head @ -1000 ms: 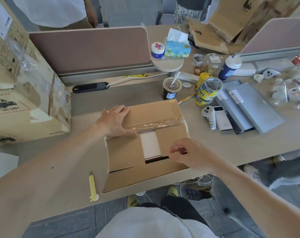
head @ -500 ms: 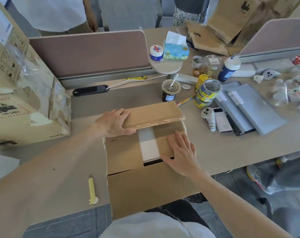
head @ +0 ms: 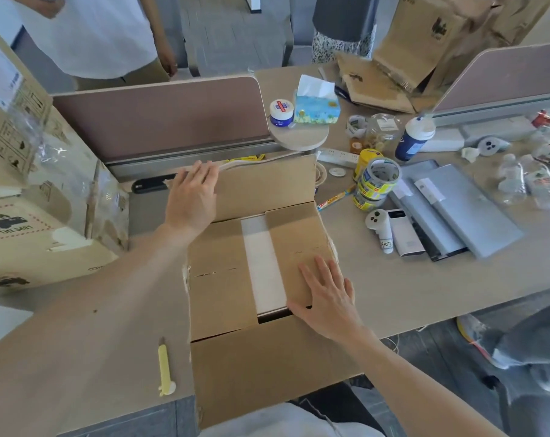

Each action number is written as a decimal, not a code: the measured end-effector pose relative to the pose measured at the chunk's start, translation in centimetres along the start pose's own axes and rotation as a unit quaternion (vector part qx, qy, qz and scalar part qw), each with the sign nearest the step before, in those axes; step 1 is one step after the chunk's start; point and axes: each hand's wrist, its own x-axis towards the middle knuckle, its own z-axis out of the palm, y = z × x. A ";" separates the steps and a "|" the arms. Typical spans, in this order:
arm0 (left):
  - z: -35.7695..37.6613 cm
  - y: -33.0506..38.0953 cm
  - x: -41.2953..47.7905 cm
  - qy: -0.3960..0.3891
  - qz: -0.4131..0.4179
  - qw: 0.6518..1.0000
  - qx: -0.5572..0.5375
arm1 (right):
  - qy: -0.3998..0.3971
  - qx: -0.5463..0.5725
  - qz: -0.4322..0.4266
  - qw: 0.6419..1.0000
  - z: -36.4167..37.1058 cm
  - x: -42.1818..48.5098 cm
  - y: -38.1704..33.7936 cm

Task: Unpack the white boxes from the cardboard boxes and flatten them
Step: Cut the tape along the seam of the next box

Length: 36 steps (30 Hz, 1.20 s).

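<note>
The left hand (head: 193, 197), fingers spread flat, held the far flap (head: 267, 184) back, probably to clear the opening. The right hand (head: 327, 294) lay open on an inner flap (head: 295, 234). Between the flaps showed a white box (head: 262, 263), inside the cardboard box (head: 267, 357) at the table (head: 409, 285) edge.

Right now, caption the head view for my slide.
Left hand presses the far flap back, right hand lies flat on an inner flap; white box shows between.

Our left hand (head: 193, 197) is stretched forward on a nearly straight arm, palm down, with its fingers straight and held close together. Our right hand (head: 327, 298) lies nearer to us, flat and palm down, fingers spread and pointing away, the forearm coming in from the lower right.
</note>
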 end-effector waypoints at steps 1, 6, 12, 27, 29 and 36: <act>0.6 0.2 -0.2 -0.026 -0.014 0.999 0.024 | 0.000 -0.001 -0.001 1.000 0.0 0.0 0.0; 1.8 2.4 -1.0 -0.161 -0.076 0.984 0.021 | -0.004 0.000 0.004 1.000 -0.2 0.0 0.0; 3.6 3.3 -4.7 -0.332 -0.094 0.939 -0.018 | -0.014 -0.007 0.011 1.000 -0.5 0.7 -0.5; 1.2 6.2 -6.3 -0.259 -0.088 0.960 -0.058 | 0.086 -0.061 -0.073 0.992 -1.0 1.7 -2.8; -0.3 5.9 -6.0 -0.204 -0.067 0.975 -0.056 | 0.104 -0.053 -0.103 0.988 -2.3 1.6 -2.9; -5.4 3.4 -6.4 -0.167 -0.057 0.984 0.033 | 0.246 -0.057 -0.168 0.953 -8.1 1.5 -0.3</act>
